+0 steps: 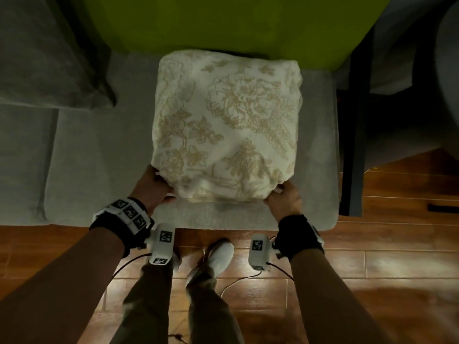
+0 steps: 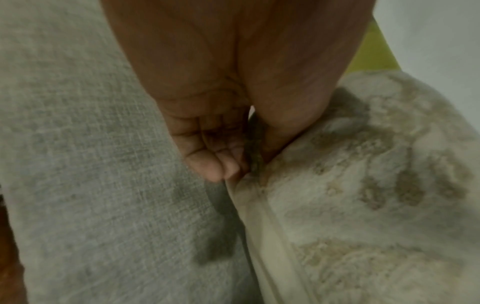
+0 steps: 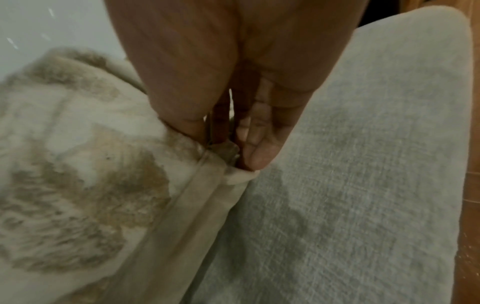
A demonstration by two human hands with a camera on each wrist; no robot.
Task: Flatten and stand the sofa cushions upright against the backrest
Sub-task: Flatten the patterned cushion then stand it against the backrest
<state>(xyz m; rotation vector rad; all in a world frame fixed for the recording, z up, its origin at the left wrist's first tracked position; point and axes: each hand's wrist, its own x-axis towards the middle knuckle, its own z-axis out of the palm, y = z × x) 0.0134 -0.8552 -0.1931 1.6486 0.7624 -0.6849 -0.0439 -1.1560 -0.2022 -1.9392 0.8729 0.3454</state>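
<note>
A cream cushion (image 1: 227,127) with a tan floral pattern lies on the grey sofa seat (image 1: 99,170), its far edge by the green backrest (image 1: 223,23). My left hand (image 1: 155,186) pinches the cushion's near left corner, thumb on top and fingers under. My right hand (image 1: 283,197) pinches the near right corner the same way. In the left wrist view the left hand (image 2: 233,160) grips the cushion (image 2: 363,185) at its seam. In the right wrist view the right hand (image 3: 223,148) holds the cushion (image 3: 85,164) by its corner.
A grey cushion (image 1: 49,58) lies on the seat at the far left. A dark frame (image 1: 355,145) stands right of the seat. Wooden floor (image 1: 372,269) lies below, with my legs and a white shoe (image 1: 221,254) near the sofa's front edge.
</note>
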